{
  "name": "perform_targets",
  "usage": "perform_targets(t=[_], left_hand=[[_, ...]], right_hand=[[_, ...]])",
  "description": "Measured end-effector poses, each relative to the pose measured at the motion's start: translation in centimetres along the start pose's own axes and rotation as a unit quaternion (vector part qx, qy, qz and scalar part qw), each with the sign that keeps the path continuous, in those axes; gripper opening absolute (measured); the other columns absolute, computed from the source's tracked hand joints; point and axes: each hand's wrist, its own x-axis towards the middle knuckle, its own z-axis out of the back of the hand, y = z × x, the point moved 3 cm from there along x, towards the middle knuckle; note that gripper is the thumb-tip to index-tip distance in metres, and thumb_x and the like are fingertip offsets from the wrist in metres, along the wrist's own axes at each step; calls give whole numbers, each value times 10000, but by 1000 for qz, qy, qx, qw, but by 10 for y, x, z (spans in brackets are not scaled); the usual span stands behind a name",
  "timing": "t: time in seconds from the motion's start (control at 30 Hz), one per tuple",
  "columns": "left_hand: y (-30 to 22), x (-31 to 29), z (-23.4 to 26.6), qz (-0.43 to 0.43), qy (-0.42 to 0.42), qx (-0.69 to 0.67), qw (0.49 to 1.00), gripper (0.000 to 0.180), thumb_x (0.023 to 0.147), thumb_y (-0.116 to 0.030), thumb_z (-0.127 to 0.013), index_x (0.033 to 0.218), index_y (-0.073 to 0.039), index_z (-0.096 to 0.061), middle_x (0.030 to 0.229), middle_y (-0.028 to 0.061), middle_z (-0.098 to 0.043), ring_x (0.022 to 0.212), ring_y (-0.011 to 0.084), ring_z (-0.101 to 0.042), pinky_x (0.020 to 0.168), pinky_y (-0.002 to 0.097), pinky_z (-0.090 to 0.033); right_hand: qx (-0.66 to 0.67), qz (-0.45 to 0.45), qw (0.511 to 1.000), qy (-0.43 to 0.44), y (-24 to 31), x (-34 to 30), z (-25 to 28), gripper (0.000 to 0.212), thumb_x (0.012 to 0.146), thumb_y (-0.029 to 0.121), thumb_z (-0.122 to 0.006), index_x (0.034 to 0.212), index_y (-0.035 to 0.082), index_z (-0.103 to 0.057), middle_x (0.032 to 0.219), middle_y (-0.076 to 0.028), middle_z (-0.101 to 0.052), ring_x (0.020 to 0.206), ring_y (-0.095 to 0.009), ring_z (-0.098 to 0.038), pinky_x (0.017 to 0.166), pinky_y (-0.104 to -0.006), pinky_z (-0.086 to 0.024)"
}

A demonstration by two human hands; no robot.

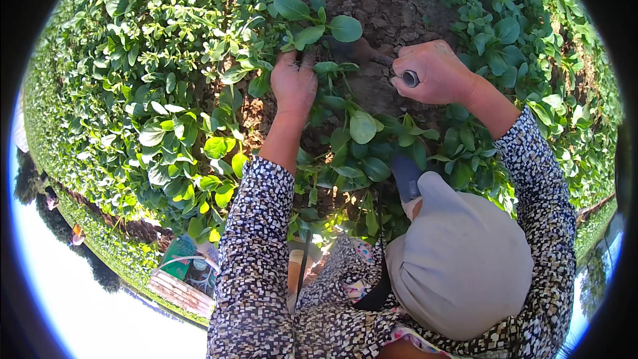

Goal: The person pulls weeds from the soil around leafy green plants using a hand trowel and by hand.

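left hand (293, 83): fingers closed around stems of a leafy green plant (312, 26) at the soil (372, 0) | right hand (435, 72): fist clenched on a tool handle (411, 78) | containers: none seen

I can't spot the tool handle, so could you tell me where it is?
In the head view, the tool handle sits clenched in the right hand, upper right of centre, above bare soil beside the leafy plants.

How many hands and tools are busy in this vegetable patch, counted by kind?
Bare hands: 2, the left hand gripping a leafy green plant and the right hand closed on a tool handle.
Tool handles: 1.
Gripped plants: 1.
Total: 4.
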Motion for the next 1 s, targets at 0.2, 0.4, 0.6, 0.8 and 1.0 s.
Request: perform_targets(t=[0.2,0.4,0.6,0.8,1.0], left_hand=[[31,-11,16,154,-188,-331,912,272,969,-216,-501,1027,41,-564,879,110,-632,798,204,-569,751,319,-449],[30,-7,8,80,-83,-128,985,278,892,-116,-537,1098,70,-526,1062,166,-618,916,285,-577,866,357,-438],[14,2,-7,176,-99,-208,957,446,801,-69,-617,1211,9,-460,1092,142,-598,953,234,-562,867,349,-441],[6,27,-16,39,-106,-133,985,655,756,-78,-689,1307,40,-355,1186,209,-565,1055,327,-567,939,371,-416],[94,67,4,90,-40,-73,992,399,816,-185,-685,1068,74,-516,945,245,-629,866,383,-607,800,404,-466]], right_hand=[[-10,-8,996,-85,23,-10,-8,218,751,178,-666,624,53,-541,614,-87,-500,564,-288,-535,506,-374,-431],[84,-124,981,-123,31,-8,0,269,767,183,-663,628,12,-507,626,-133,-494,555,-304,-486,518,-377,-387],[72,-110,986,-101,30,-10,-4,270,764,208,-658,647,10,-516,626,-150,-500,579,-334,-491,538,-403,-390],[104,-114,984,-89,18,13,-26,254,766,211,-647,658,16,-523,634,-153,-509,604,-352,-510,553,-416,-401],[130,-74,982,-113,35,53,-50,247,771,231,-637,659,36,-534,628,-152,-524,626,-361,-528,574,-424,-427]])
